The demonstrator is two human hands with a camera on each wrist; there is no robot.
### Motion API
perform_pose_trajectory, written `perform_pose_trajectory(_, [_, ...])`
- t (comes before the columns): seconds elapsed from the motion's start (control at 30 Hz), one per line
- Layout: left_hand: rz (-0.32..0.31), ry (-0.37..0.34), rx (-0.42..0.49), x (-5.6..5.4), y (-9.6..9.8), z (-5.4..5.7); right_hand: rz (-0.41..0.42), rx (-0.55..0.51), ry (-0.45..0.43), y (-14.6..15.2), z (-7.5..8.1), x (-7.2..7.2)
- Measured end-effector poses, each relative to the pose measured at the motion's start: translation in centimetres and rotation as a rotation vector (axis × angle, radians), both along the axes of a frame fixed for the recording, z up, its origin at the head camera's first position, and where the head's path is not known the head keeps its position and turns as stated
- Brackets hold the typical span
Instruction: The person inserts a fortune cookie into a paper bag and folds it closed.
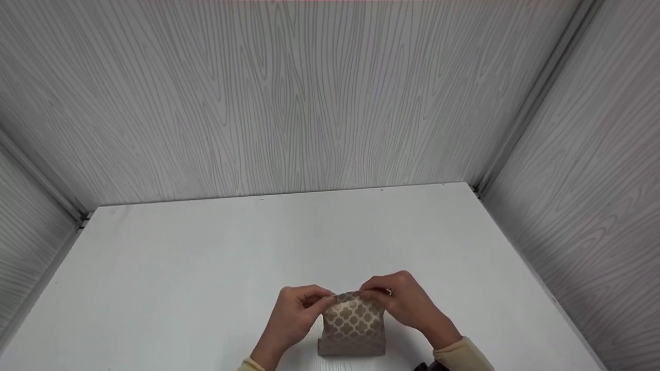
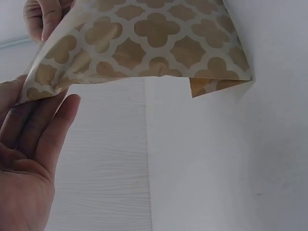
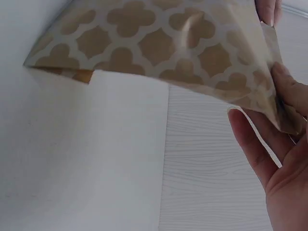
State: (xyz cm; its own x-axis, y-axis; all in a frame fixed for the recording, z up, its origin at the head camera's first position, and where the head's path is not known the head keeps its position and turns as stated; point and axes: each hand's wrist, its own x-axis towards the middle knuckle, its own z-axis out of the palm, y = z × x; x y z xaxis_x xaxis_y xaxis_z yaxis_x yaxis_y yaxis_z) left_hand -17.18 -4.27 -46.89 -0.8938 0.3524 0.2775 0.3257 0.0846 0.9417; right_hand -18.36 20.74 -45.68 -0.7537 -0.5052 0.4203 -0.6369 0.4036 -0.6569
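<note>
A small paper bag (image 1: 355, 322) with a brown and pale quatrefoil pattern stands upright near the front of the white table. Its top edge is folded over into a narrow strip. My left hand (image 1: 295, 315) pinches the top left corner between thumb and fingers. On the other side, my right hand (image 1: 407, 301) pinches the top right corner the same way. From the left wrist, the bag (image 2: 156, 36) shows a small folded flap low at its far corner. In the right wrist view, the fingers (image 3: 257, 144) below the bag are partly spread.
The white table (image 1: 206, 268) runs back to a grey wood-grain panel (image 1: 289, 103). Similar panels rise at the left and right sides (image 1: 593, 180). A small dark object (image 1: 430, 367) shows at the bottom edge beside the right sleeve (image 1: 464, 355).
</note>
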Motion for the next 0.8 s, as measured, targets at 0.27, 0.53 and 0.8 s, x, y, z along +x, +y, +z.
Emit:
perform_pose_trajectory(0.27, [-0.062,-0.019,-0.028,-0.3,0.3,0.5,0.016,-0.049,0.205,-0.1,0.2,0.2])
perform_pose_trajectory(0.53, [-0.022,0.267,-0.111,-0.6,1.3,0.7,0.054,0.027,0.067,0.7,0.9,0.4])
perform_pose_trajectory(0.8, [-0.006,0.234,-0.044,-0.5,1.3,0.3,0.025,-0.018,0.048,1.3,0.5,0.3])
